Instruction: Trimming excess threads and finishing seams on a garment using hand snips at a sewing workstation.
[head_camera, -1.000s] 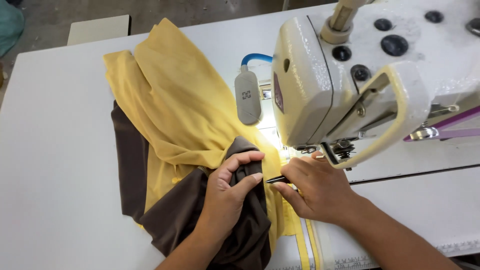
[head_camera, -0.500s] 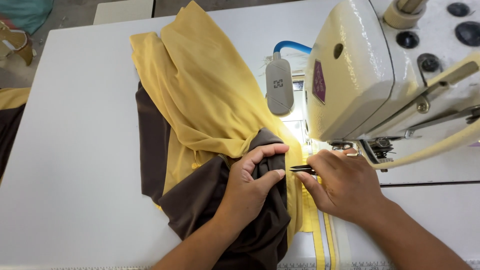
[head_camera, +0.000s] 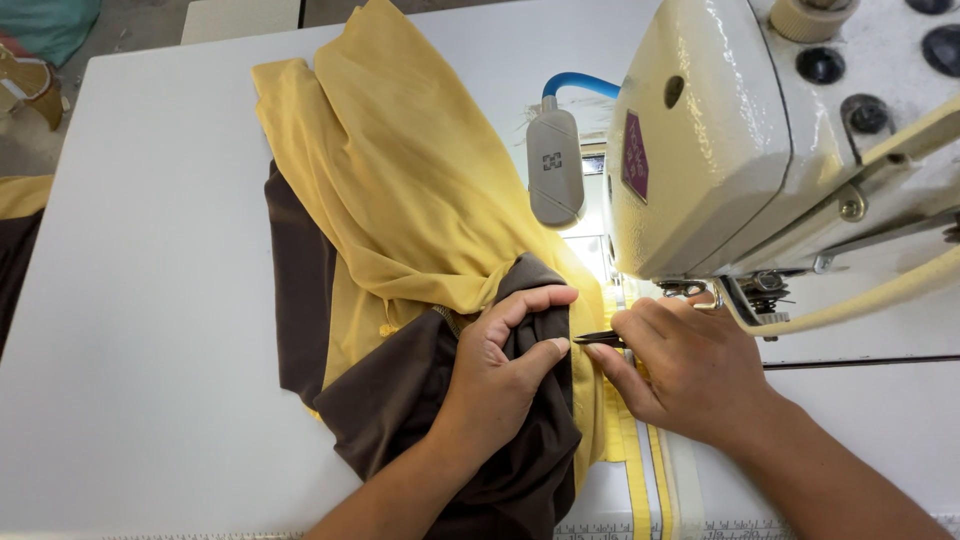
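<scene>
My left hand (head_camera: 508, 365) grips a bunched fold of dark brown fabric (head_camera: 400, 410) that is joined to a yellow fabric (head_camera: 400, 190) spread over the white table (head_camera: 150, 300). My right hand (head_camera: 680, 365) pinches a small dark pointed tool (head_camera: 598, 339), its tip aimed at the fabric edge by my left thumb. Both hands sit just in front of the needle area of a cream sewing machine (head_camera: 720, 150). The needle itself is hidden behind my right hand.
A grey lamp pod (head_camera: 555, 168) on a blue tube hangs beside the machine head. A yellow measuring strip (head_camera: 640, 480) runs along the table toward me. More yellow and brown cloth (head_camera: 20, 230) hangs off the table's left edge.
The view has shifted slightly, so the machine and fabric sit further right and closer. My hands keep the same grip on fabric and tool.
</scene>
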